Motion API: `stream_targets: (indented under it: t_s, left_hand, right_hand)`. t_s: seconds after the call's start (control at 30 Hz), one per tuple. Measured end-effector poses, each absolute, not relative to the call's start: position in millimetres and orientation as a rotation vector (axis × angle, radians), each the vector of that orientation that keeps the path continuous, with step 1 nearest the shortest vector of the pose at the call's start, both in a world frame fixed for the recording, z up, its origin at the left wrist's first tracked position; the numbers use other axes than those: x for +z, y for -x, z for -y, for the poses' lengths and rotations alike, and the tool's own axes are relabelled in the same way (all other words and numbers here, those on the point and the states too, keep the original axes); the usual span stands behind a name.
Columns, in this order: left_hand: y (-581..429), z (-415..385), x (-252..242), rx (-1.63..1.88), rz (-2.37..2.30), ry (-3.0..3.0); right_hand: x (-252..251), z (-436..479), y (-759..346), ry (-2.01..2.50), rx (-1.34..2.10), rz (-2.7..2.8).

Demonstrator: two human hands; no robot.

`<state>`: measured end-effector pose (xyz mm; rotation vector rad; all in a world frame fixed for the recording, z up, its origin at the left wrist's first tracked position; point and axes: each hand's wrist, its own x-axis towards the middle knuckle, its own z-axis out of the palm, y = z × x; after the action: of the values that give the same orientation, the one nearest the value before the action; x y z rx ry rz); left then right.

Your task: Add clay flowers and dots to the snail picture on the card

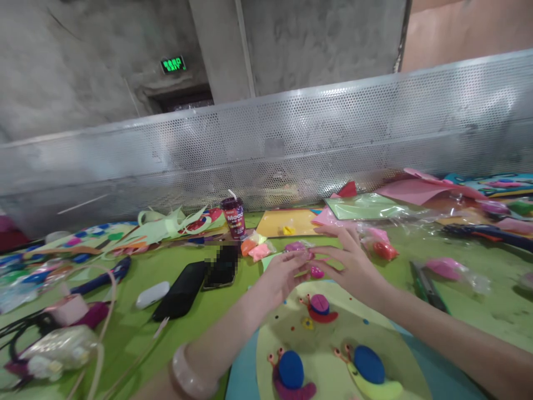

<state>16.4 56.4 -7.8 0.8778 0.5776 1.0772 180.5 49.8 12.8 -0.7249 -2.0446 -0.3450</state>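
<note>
My left hand (287, 273) and my right hand (347, 264) meet at the fingertips above the top of a picture board (333, 350). The left fingers are bent together near the right thumb and index finger; whatever they pinch is too small to name. The other right fingers are spread. Just below the fingertips shows a bright pink lump (317, 272). On the board sit three clay snails: one with a pink and blue shell (320, 304), one with a blue shell and purple body (291, 369), one with a blue shell and yellow body (368, 364).
Two dark phones (183, 290) and a white case (152, 295) lie left. Behind stand a purple cup (234, 218) and a yellow sheet (287, 222). A green cutter (428, 286) and bagged pink clay (445, 268) lie right. A perforated metal panel (266, 150) crosses behind.
</note>
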Motion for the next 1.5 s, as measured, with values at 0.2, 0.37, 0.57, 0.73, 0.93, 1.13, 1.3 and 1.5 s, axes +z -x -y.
stream_targets:
  t_s: [0.2,0.37,0.57,0.73,0.93,1.13,1.3,1.5]
  left_hand:
    - [-16.1,-57.5,-8.4,1.050,-0.538,-0.879]
    - [-16.0,-57.9,-6.9,1.042,-0.569,-0.917]
    - [-13.5,-58.6,-6.5,1.064,-0.600,-0.965]
    - [-13.5,-58.2,-4.9,1.072,-0.618,-0.948]
    - [-15.3,-55.7,-2.7,1.078,-0.638,-0.912]
    - [-15.8,-51.7,0.0,1.080,-0.639,-0.900]
    - [-17.9,-51.7,-2.0,1.067,-0.608,-0.900]
    - [-20.8,-53.6,-6.8,1.124,-0.647,-0.869]
  right_hand:
    - [10.1,-50.6,-180.7,0.715,-0.381,2.046]
    - [10.4,-50.6,-180.4,0.706,-0.369,2.058]
    - [14.9,-47.8,-179.6,0.715,-0.353,2.033]
    - [17.1,-47.2,-180.4,0.761,-0.198,2.004]
    - [12.9,-56.2,-182.8,0.807,0.055,1.857]
    - [13.5,-59.4,-185.2,0.949,0.150,1.716]
    - [9.7,-58.8,-182.3,0.944,0.064,1.728]
    - [3.9,-57.2,-178.8,0.889,0.122,1.869]
